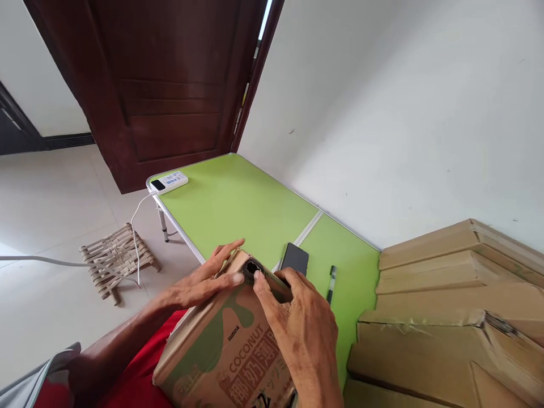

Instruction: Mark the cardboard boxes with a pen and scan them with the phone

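A cardboard box [221, 354] printed with "COCONUT" leans from my lap onto the near edge of the green folding table [238, 198]. My left hand [204, 280] lies on the box's top left edge with fingers stretched along it. My right hand [297, 320] rests on the top of the box, thumb and fingertips pressed at a dark hole [251, 267] in its upper corner. Whether the fingers hold anything small there is hidden.
A black phone [294, 259] and a pen [331, 282] lie on the table beyond the box. A white power strip [169, 182] sits at the far left corner, its cable hanging to the floor. Stacked cardboard boxes [446, 317] fill the right. A woven stool [117, 258] stands on the floor.
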The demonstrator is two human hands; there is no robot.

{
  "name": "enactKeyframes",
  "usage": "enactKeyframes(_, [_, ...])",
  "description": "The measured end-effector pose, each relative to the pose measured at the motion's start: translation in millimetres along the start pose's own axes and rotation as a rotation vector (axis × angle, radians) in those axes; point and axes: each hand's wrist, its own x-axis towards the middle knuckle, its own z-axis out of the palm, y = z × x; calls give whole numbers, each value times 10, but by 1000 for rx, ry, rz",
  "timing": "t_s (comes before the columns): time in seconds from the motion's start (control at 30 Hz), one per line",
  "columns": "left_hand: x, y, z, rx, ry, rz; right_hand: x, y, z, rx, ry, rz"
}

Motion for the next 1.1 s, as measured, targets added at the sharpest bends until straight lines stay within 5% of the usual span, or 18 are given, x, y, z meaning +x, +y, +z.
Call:
enactKeyframes(0.17, [303,153,173,29,113,15,8,40,9,-93,28,33])
enactKeyframes(0.37, [277,297,231,149,189,-57,-15,-9,35,-137,36,86])
enactKeyframes(0.83, [204,67,157,-48,74,5,-29,-150,126,-85,91,26])
enactKeyframes(0.9, [188,38,139,-60,14,32,-44,-34,14,116,116,16])
enactKeyframes(1.0, [199,-8,123,-60,-45,57,35,370,-169,366,341,144])
enactKeyframes(1.03, [212,-24,122,-68,-65,61,94,555,-200,333,430,237])
enactKeyframes(1.1, [246,-51,130,-83,-106,71,240,947,-181,75,309,435])
